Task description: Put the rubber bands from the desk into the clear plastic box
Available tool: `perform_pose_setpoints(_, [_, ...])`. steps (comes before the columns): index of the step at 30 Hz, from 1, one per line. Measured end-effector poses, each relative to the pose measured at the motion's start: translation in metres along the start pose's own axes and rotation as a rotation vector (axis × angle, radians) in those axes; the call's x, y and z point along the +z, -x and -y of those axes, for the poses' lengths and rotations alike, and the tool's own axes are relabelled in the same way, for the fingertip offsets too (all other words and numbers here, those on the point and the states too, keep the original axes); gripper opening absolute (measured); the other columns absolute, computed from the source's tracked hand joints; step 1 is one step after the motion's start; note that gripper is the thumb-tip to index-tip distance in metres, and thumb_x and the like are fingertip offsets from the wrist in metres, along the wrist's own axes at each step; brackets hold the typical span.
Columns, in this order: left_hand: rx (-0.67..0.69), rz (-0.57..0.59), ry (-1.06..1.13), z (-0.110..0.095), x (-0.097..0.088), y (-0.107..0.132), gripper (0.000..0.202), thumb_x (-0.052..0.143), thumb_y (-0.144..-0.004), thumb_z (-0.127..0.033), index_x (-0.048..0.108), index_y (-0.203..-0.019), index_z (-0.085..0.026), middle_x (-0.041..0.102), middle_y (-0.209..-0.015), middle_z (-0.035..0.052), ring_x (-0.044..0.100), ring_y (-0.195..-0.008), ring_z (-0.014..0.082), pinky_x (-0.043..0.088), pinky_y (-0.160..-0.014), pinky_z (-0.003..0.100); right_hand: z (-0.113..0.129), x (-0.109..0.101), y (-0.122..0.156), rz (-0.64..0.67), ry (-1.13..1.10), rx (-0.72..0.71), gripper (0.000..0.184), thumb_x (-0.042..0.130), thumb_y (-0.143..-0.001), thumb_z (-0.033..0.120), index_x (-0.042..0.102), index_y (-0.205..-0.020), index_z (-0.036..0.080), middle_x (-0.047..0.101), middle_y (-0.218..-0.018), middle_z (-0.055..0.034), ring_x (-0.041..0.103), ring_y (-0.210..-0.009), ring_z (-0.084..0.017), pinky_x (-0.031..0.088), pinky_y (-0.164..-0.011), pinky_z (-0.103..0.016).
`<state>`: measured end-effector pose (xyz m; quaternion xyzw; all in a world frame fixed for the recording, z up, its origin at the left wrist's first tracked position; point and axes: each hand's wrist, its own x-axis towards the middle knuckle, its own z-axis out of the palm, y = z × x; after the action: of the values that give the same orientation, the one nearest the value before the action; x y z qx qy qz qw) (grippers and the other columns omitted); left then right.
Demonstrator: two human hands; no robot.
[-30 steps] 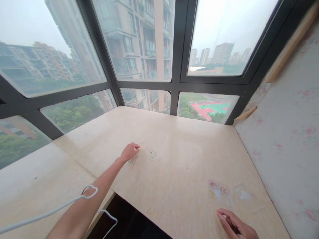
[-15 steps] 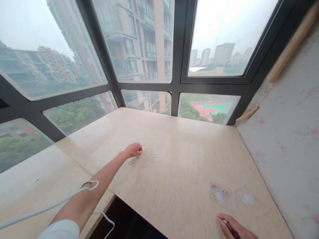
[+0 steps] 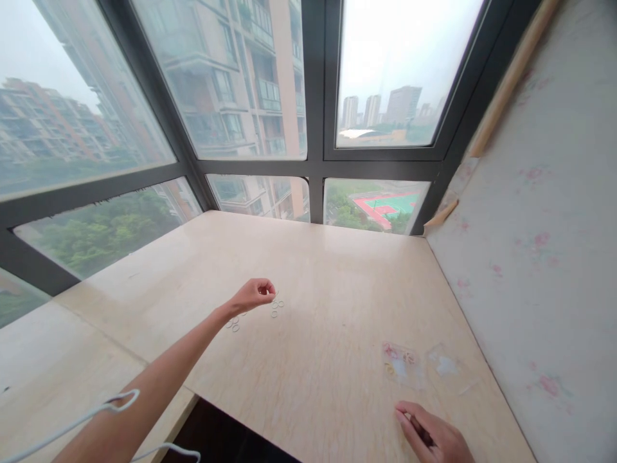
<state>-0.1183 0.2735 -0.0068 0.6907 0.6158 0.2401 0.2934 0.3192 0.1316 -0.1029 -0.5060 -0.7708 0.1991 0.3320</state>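
My left hand (image 3: pixel 253 295) reaches far across the table, thumb and fingertips pinched together. Its tips are at the upper edge of a small group of thin rings (image 3: pixel 274 314); anything inside the pinch is too small to make out. Another group of thin rings (image 3: pixel 234 326) lies by my left wrist, partly hidden by it. My right hand (image 3: pixel 436 436) rests low at the front right, thumb and forefinger closed together, the inside of its grip hidden. Just beyond it lies a clear plastic box (image 3: pixel 413 378) with small pink and yellow rings in separate compartments.
A clear lid-like piece (image 3: pixel 446 365) lies right of the box. The pale table (image 3: pixel 328 379) runs back to the windows, with a flowered wall (image 3: pixel 506 270) along its right. A white cable (image 3: pixel 72 424) crosses my left forearm. A dark gap (image 3: pixel 226 431) opens at the front edge.
My left hand has moved right across the table, from beside the left rings to the right group. My view has turned to the right. The right hand keeps its closed pose.
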Motion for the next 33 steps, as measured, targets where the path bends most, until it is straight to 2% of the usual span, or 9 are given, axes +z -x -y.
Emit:
perform_pose_setpoints(3, [0.030, 0.026, 0.313, -0.034, 0.014, 0.001, 0.016, 0.063, -0.072, -0.031, 0.060, -0.073, -0.015, 0.060, -0.063, -0.0004, 0.051, -0.054, 0.0092, 0.039, -0.048, 0.019, 0.004, 0.000, -0.001, -0.014, 0.024, -0.005, 0.031, 0.047, -0.091, 0.042, 0.070, -0.083, 0.022, 0.065, -0.056, -0.0014, 0.061, -0.047, -0.015, 0.050, -0.050, -0.020])
perform_pose_setpoints(8, [0.073, 0.029, 0.524, -0.088, 0.048, 0.001, 0.020, 0.070, -0.071, -0.034, 0.061, -0.074, -0.016, 0.058, -0.061, -0.0016, 0.047, -0.050, 0.0072, 0.037, -0.044, 0.018, 0.013, -0.002, -0.003, 0.024, 0.051, 0.047, 0.031, 0.044, -0.094, 0.037, 0.068, -0.084, 0.021, 0.061, -0.055, 0.0004, 0.058, -0.049, -0.014, 0.046, -0.051, -0.021])
perform_pose_setpoints(13, [0.123, 0.044, 0.586, -0.127, 0.098, 0.001, 0.021, 0.069, -0.073, -0.036, 0.064, -0.079, -0.017, 0.063, -0.068, 0.0012, 0.052, -0.055, 0.0091, 0.040, -0.046, 0.019, 0.022, -0.008, -0.006, 0.045, 0.025, 0.138, 0.031, 0.043, -0.094, 0.036, 0.067, -0.085, 0.020, 0.061, -0.058, -0.0002, 0.057, -0.052, -0.014, 0.044, -0.053, -0.022])
perform_pose_setpoints(17, [0.231, 0.093, 0.481, -0.149, 0.139, 0.004, 0.017, 0.063, -0.078, -0.033, 0.069, -0.080, -0.017, 0.064, -0.065, 0.0013, 0.049, -0.052, 0.0092, 0.039, -0.047, 0.020, 0.026, -0.011, -0.009, 0.045, -0.008, 0.170, 0.028, 0.045, -0.092, 0.034, 0.068, -0.085, 0.020, 0.062, -0.059, 0.0004, 0.057, -0.053, -0.013, 0.042, -0.054, -0.021])
perform_pose_setpoints(22, [0.493, 0.182, 0.238, -0.159, 0.181, 0.008, 0.018, 0.055, -0.082, -0.019, 0.073, -0.085, -0.021, 0.070, -0.081, 0.0033, 0.054, -0.063, 0.0117, 0.044, -0.059, 0.024, 0.027, -0.012, -0.009, 0.030, -0.045, 0.187, 0.022, 0.048, -0.091, 0.030, 0.067, -0.085, 0.020, 0.062, -0.061, 0.0015, 0.055, -0.053, -0.012, 0.041, -0.055, -0.021])
perform_pose_setpoints(25, [0.535, 0.219, 0.165, -0.157, 0.197, 0.007, 0.022, 0.054, -0.082, -0.014, 0.074, -0.088, -0.022, 0.070, -0.085, 0.0033, 0.055, -0.065, 0.0121, 0.044, -0.063, 0.025, 0.026, -0.011, -0.008, 0.035, -0.063, 0.192, 0.021, 0.048, -0.091, 0.029, 0.067, -0.085, 0.020, 0.059, -0.059, 0.0026, 0.053, -0.052, -0.011, 0.039, -0.053, -0.020])
perform_pose_setpoints(29, [0.518, 0.234, 0.162, -0.152, 0.205, 0.006, 0.020, 0.057, -0.083, -0.015, 0.074, -0.090, -0.022, 0.071, -0.089, 0.0027, 0.056, -0.065, 0.0114, 0.044, -0.065, 0.024, 0.026, -0.012, -0.008, 0.030, -0.087, 0.192, 0.020, 0.049, -0.091, 0.028, 0.066, -0.085, 0.020, 0.057, -0.059, 0.0030, 0.051, -0.052, -0.011, 0.038, -0.053, -0.021])
perform_pose_setpoints(33, [0.455, 0.149, 0.201, -0.141, 0.199, 0.007, 0.016, 0.056, -0.085, -0.020, 0.072, -0.090, -0.021, 0.069, -0.083, 0.0026, 0.056, -0.065, 0.0119, 0.044, -0.064, 0.024, 0.026, -0.012, -0.008, 0.027, -0.089, 0.192, 0.020, 0.049, -0.091, 0.028, 0.066, -0.085, 0.020, 0.058, -0.059, 0.0027, 0.051, -0.052, -0.011, 0.038, -0.053, -0.021])
